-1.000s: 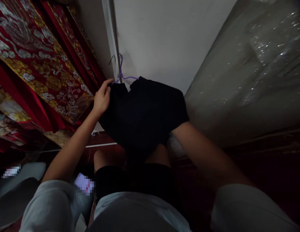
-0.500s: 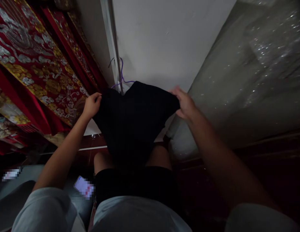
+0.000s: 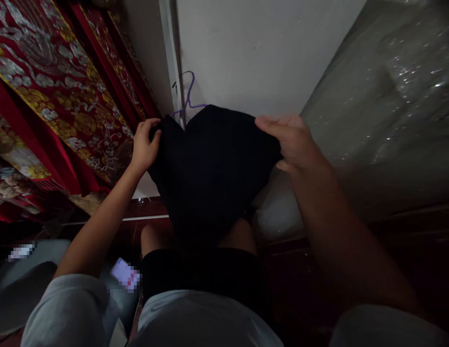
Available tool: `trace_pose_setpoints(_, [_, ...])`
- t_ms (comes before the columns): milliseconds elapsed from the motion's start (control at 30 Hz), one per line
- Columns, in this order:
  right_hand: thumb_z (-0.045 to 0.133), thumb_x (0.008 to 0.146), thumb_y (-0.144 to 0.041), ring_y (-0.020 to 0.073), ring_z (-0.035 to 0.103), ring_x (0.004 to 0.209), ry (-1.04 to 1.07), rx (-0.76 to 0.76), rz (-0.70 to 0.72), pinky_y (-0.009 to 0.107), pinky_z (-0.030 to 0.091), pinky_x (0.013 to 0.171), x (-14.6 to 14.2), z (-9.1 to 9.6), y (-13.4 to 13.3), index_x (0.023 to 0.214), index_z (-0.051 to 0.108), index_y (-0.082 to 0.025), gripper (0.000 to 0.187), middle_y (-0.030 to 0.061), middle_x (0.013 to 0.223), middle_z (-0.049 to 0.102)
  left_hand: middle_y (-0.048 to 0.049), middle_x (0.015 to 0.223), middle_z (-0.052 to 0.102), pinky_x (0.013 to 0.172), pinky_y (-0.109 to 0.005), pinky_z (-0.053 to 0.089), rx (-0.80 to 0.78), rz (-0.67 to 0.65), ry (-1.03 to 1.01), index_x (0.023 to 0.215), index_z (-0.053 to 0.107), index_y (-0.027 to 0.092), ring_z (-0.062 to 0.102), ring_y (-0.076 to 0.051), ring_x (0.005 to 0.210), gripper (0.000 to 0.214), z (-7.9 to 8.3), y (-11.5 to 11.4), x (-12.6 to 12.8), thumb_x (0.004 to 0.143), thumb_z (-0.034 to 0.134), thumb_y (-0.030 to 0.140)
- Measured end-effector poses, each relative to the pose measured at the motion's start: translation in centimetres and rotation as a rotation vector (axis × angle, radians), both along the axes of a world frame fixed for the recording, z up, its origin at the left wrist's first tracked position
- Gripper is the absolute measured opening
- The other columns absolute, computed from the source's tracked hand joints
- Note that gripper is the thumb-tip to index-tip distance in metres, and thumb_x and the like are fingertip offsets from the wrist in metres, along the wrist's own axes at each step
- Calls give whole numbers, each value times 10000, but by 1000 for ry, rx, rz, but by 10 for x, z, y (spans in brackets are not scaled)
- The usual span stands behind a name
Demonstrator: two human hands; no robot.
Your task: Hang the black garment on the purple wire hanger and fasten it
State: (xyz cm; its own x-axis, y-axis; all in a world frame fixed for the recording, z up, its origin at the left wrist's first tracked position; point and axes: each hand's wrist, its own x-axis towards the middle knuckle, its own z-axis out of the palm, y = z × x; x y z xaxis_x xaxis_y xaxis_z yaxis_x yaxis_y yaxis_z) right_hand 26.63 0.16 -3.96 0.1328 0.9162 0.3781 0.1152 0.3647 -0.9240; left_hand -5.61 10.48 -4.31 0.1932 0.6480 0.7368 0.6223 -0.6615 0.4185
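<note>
A dark V-necked shirt (image 3: 217, 164) hangs on a purple wire hanger (image 3: 190, 94), its lower part reaching down over my knees. The hanger's hook sits by a pale vertical strip on the wall; whether it catches on anything is hard to tell. At the shirt's left shoulder edge, my left hand (image 3: 146, 147) has its fingers curled around the cloth. My right hand (image 3: 291, 137) grips the sleeve on the other side, thumb on top and the other fingers partly hidden behind. Between the two hands the cloth is spread out.
Red drapery (image 3: 83, 96) with gold and silver embroidery hangs at the left. A white panel (image 3: 246, 53) stands ahead, with plastic-wrapped material (image 3: 383, 120) on the right. At lower left, a lit phone (image 3: 126, 274) lies on a grey surface.
Both hands have risen a little, and the shirt and hanger with them. My right hand has shifted outward along the sleeve, and my left hand's fingers have spread somewhat.
</note>
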Motion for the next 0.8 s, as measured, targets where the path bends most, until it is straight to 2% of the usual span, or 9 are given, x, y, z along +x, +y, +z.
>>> trace_pose_setpoints(100, [742,760,-607,279,690,813,137,14,-25,410,576,666,-9,10,-14,749,629,-248,376,70,767,675,-109,1365,611,1148,-458,453,20,-17,-86,1297,557,263,548,-302,1351,438,13,-19,7,1015,509,595])
trace_pose_setpoints(200, [722,793,-559,229,654,741,88,19,66,353,526,624,-30,8,-39,831,623,-255,322,42,783,662,-84,1293,656,1039,-428,547,-260,-161,-212,1312,527,249,647,-272,1235,476,32,-44,21,1077,316,605])
trace_pose_setpoints(300, [765,779,-539,198,626,720,-218,-3,356,329,501,626,-56,-3,-64,915,635,-267,331,16,828,669,-88,1239,675,1022,-437,574,-664,-389,-326,1205,557,167,671,-251,1236,510,44,-70,32,1123,124,424])
trace_pose_setpoints(433, [789,796,-535,180,611,677,-624,-33,806,324,488,637,-71,-15,-73,1034,672,-260,382,3,782,679,-108,1092,723,874,-410,636,-872,-428,-290,1036,644,165,746,-232,991,319,40,-104,21,1062,402,369])
trace_pose_setpoints(500, [735,860,-517,190,648,755,-618,2,764,332,516,706,-65,-18,-60,1093,681,-257,353,20,849,702,-105,892,721,655,-377,628,-901,-401,-138,1038,709,196,715,-209,713,336,37,-118,4,995,559,493])
trace_pose_setpoints(600, [699,892,-462,243,655,1084,-498,148,395,382,535,911,-50,-30,-28,1201,668,-283,359,69,1170,694,-57,647,616,420,-310,473,-964,-383,48,1033,770,234,497,-124,433,409,42,-131,-22,909,667,609])
trace_pose_setpoints(667, [706,879,-469,265,592,1243,-457,185,265,409,512,1003,-41,-45,-6,1255,652,-303,415,70,1325,639,-25,572,538,375,-285,390,-964,-320,89,979,784,225,377,-86,385,453,51,-132,-32,891,668,654])
trace_pose_setpoints(733, [689,874,-559,263,632,1156,-413,96,343,406,532,957,-34,-62,9,1131,705,-272,385,66,1212,689,-10,539,503,382,-267,373,-896,-247,111,908,783,193,352,-76,392,515,59,-126,-36,880,661,693])
trace_pose_setpoints(800, [689,828,-679,235,676,898,-277,-77,471,372,558,805,-29,-76,16,905,727,-223,464,62,947,726,-13,534,532,408,-255,383,-774,-197,130,854,775,165,381,-80,413,538,60,-115,-34,876,672,692])
